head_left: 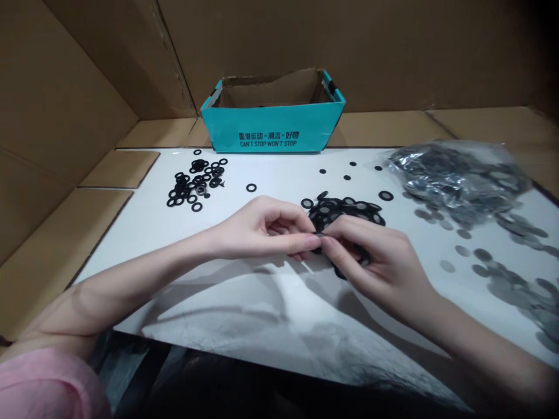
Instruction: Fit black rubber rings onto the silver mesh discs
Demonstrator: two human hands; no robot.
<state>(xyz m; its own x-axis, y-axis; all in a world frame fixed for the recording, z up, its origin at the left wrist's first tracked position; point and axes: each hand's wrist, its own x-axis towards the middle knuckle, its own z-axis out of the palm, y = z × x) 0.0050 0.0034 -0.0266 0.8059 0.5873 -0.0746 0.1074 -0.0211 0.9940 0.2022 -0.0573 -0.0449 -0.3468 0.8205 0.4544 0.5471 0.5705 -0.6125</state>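
Observation:
My left hand (279,230) and my right hand (375,247) meet over the middle of the white tabletop. Between the thumbs and fingertips of both is a small black ring (321,235), mostly covered by the fingers. Beneath and behind the hands lies a pile of black rings with grey centres (337,213), partly hidden by my right hand. To the left is a loose heap of black ring washers (192,183) with open holes. A single washer (251,188) lies between this heap and the pile.
A turquoise cardboard box (273,128), open on top, stands at the back. On the right rest a clear plastic bag of grey discs (463,177) and many loose grey discs (515,285). Small dark discs (347,177) lie behind the pile. Cardboard walls (371,52) surround the table.

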